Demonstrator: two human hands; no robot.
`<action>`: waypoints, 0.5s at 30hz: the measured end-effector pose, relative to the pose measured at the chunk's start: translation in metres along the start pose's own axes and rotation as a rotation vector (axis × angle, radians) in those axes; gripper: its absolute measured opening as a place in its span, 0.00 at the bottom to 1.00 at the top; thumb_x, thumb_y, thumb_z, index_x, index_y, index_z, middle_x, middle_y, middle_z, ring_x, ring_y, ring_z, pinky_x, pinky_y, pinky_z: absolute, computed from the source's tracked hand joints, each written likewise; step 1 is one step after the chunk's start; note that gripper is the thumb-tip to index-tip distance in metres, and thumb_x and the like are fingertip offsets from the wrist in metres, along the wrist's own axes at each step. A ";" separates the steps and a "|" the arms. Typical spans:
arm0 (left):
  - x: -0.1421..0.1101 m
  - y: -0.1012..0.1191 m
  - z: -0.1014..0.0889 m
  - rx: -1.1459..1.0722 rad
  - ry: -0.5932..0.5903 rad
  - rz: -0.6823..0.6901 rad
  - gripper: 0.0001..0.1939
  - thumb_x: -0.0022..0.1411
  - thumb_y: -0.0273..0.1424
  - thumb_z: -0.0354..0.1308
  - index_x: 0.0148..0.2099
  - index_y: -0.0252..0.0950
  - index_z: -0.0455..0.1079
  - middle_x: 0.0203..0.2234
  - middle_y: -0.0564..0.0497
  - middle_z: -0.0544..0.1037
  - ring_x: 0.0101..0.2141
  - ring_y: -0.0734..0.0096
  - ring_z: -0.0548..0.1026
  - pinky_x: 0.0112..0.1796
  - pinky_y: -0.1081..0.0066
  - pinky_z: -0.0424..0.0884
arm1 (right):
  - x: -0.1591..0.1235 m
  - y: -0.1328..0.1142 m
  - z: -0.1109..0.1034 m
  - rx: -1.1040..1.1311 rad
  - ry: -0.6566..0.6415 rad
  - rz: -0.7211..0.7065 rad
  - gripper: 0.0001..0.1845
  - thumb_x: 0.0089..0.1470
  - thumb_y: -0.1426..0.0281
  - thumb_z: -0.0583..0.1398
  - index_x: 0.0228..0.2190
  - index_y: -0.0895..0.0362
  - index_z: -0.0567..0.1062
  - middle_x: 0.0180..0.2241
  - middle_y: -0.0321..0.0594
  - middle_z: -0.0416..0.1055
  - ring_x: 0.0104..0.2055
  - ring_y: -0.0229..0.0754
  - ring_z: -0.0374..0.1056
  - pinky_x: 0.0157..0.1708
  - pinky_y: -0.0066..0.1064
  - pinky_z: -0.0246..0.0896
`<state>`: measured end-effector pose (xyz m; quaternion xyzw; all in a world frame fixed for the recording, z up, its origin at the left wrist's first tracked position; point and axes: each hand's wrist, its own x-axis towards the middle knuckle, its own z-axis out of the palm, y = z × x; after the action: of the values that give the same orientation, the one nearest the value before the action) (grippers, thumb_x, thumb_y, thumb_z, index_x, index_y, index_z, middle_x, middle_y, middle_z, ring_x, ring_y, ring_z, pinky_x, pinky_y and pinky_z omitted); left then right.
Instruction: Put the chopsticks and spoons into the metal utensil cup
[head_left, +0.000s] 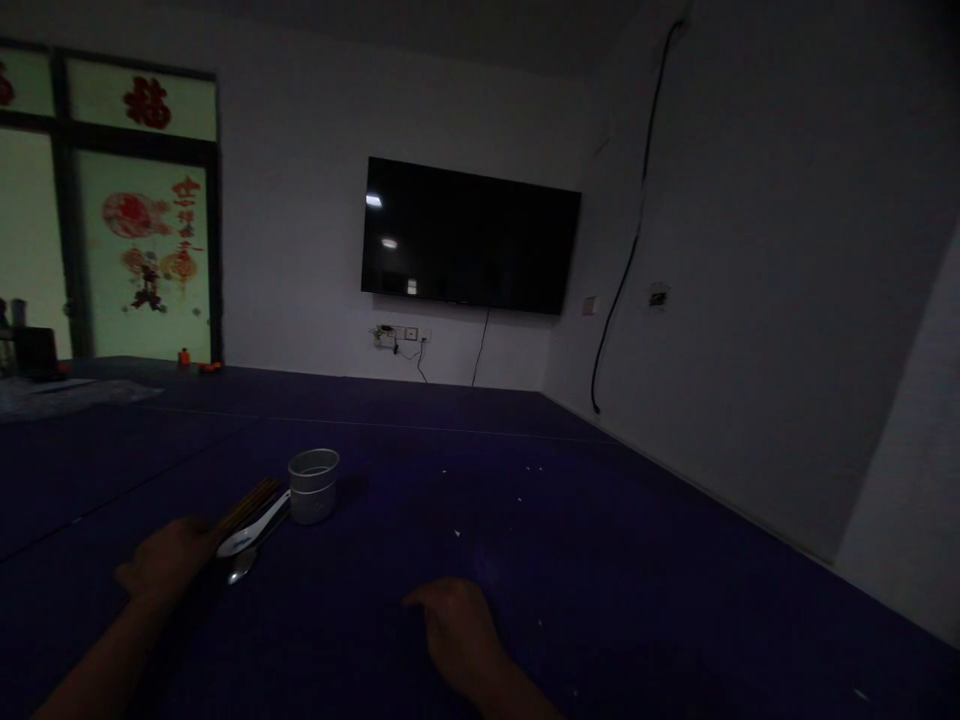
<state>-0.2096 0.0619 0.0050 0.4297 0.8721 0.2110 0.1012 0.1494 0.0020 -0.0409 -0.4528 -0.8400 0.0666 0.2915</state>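
While the left hand (pixel 166 558) grips chopsticks (pixel 249 503) beside a white spoon (pixel 244 539) and metal spoon (pixel 241 568), whether the right hand (pixel 461 630) is closed cannot be determined. The cup (pixel 313 490) stands upright by the white spoon's handle; pushing the utensils forward could tip it.

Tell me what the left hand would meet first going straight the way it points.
Probably the grey cup, just beyond the ends of the chopsticks the left hand grips, though depth is unclear and they might slide past.
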 end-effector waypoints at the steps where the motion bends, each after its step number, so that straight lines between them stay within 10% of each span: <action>1: -0.003 0.002 -0.002 0.023 -0.033 -0.018 0.20 0.51 0.43 0.50 0.38 0.38 0.76 0.38 0.40 0.79 0.41 0.46 0.74 0.39 0.55 0.67 | 0.000 0.000 0.000 0.003 0.000 0.001 0.25 0.47 0.83 0.50 0.38 0.52 0.79 0.40 0.36 0.77 0.41 0.38 0.72 0.44 0.27 0.63; 15: -0.010 0.006 -0.006 0.106 -0.010 0.036 0.18 0.53 0.42 0.48 0.30 0.37 0.75 0.33 0.40 0.79 0.38 0.48 0.75 0.40 0.53 0.64 | 0.000 -0.003 -0.003 -0.024 -0.020 0.015 0.25 0.47 0.83 0.50 0.38 0.52 0.79 0.40 0.36 0.77 0.41 0.38 0.72 0.44 0.27 0.64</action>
<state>-0.2012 0.0557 0.0127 0.4509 0.8738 0.1642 0.0787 0.1494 0.0002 -0.0370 -0.4621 -0.8400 0.0631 0.2772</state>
